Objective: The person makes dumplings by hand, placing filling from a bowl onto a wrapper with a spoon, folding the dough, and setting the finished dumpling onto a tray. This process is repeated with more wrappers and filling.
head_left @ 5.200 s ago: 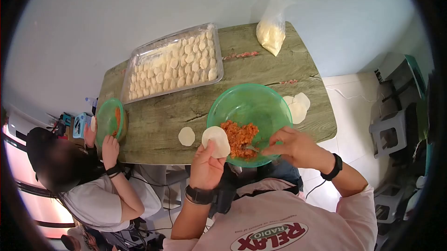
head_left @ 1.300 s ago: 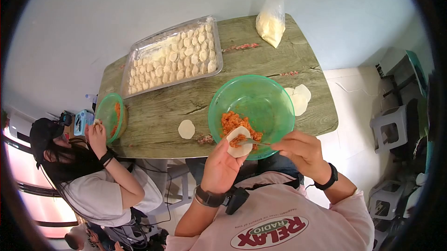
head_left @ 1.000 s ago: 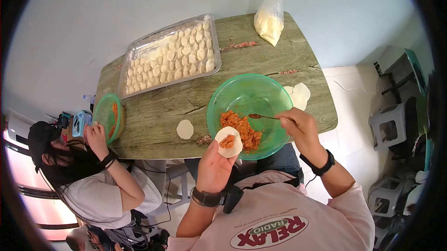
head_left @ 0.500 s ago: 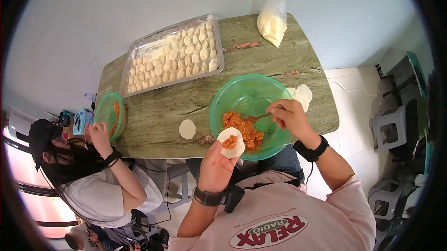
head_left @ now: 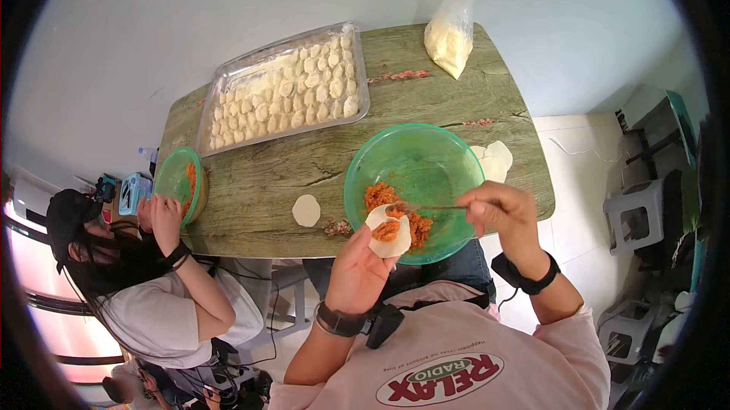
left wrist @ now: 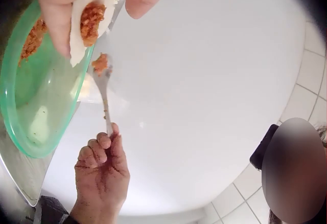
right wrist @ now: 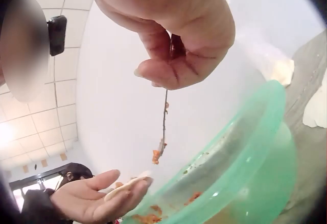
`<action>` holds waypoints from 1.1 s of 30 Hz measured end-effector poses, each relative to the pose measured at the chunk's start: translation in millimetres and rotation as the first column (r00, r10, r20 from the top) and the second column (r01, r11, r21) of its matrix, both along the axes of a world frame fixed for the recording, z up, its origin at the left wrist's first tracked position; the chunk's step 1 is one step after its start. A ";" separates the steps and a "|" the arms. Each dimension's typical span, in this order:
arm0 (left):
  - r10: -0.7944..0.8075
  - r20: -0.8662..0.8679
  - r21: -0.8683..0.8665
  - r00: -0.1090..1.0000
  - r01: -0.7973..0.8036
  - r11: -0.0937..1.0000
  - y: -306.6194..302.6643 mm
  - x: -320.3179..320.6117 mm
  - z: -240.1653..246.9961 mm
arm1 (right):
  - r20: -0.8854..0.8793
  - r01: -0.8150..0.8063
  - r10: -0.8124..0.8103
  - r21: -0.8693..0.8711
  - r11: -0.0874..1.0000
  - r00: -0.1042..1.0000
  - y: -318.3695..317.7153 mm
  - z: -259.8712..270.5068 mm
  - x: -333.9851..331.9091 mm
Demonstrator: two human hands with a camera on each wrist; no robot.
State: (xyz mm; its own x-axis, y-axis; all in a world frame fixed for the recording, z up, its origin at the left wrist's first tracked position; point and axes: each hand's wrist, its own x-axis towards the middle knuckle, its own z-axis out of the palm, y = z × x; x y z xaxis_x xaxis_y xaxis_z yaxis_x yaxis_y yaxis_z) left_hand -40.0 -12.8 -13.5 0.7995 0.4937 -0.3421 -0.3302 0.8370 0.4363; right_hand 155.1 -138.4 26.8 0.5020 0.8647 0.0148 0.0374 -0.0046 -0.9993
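My left hand (head_left: 359,273) carries a round dumpling wrapper (head_left: 400,242) on its fingers, at the near rim of a green bowl (head_left: 449,159). A lump of orange-red filling (left wrist: 92,24) sits in the middle of the wrapper. In the right wrist view the left thumb stands raised beside it. My right hand (head_left: 502,208) pinches the handle of a thin metal spoon (left wrist: 103,93), with a small bit of filling (right wrist: 156,156) on its tip. The spoon's tip overlaps the wrapper's far edge in the head view. More filling (head_left: 379,196) lies in the bowl.
A metal tray (head_left: 365,94) with rows of dumplings stands at the back. One wrapper (head_left: 306,211) lies left of the bowl, several (head_left: 498,161) to its right. A bag of pale powder (head_left: 449,45) stands behind. Another person (head_left: 175,288) sits left at a second green bowl (head_left: 199,193).
The spoon has put filling on the wrapper, gone back into the bowl, and come over to the wrapper with more on its tip. The left hand has stayed near the rim.
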 end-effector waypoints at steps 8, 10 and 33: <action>-0.041 0.000 0.006 0.999 0.041 0.999 -0.8 2.2 4.1 | 0.484 -0.157 0.068 0.146 0.977 0.872 -7.0 5.3 -10.9; -0.039 -0.014 0.011 0.999 0.039 0.999 -1.2 2.1 4.3 | 0.538 -0.190 0.091 0.131 0.973 0.838 -7.5 4.9 -10.0; 0.090 -0.041 0.044 0.995 -0.088 0.995 8.9 -10.6 0.8 | 0.703 -0.103 -0.004 0.110 0.989 0.711 -8.6 -5.2 -23.3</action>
